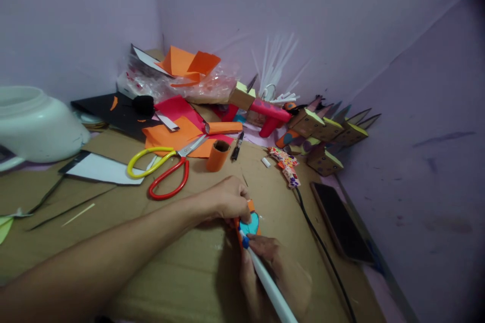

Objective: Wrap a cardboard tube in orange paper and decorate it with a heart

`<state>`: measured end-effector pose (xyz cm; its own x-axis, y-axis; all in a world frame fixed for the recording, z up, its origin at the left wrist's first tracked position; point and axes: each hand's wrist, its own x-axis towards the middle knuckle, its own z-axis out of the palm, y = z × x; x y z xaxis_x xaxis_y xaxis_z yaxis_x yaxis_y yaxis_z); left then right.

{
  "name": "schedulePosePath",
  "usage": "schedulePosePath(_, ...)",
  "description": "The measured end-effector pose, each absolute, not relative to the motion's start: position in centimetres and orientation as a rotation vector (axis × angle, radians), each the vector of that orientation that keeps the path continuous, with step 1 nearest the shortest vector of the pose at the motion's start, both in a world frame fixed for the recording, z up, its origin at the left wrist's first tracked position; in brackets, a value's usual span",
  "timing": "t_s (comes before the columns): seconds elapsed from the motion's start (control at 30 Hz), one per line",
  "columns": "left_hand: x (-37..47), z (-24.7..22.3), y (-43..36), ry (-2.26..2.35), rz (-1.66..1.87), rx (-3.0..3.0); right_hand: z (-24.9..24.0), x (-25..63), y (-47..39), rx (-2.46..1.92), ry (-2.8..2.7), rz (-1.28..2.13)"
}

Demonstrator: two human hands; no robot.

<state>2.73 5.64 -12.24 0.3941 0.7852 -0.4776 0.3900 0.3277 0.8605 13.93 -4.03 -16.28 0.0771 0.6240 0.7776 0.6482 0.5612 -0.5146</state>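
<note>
Pinching one orange-and-blue paper piece (249, 223) on the cardboard (182, 272) with my left hand (227, 199), my right hand (273, 267) gripping one white pen (265, 277) at it, one pair of scissors (166, 166) well apart.

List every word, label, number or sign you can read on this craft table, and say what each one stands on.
None can be read.
Pen in the right hand: no print visible.
Orange and blue paper piece under the left hand: plain.
Scissors: no marking visible.
Phone: screen dark.
Patterned paper strips: dots only, no letters.
Small boxes: specks too blurred to read.
</note>
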Motion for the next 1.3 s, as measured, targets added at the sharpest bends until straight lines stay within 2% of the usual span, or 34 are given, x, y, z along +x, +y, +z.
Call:
schedulePosePath(0.7, 2.7, -12.6, 5.7, 1.19, 0.376, 1.344, -15.1, 14.4, -3.8, -1.244, -1.746, -0.089)
schedulePosePath(1.3, 2.6, -12.8, 5.7, 1.158, 0.376, 1.322, -15.4, 14.5, -4.1, -1.203, -1.729, -0.072)
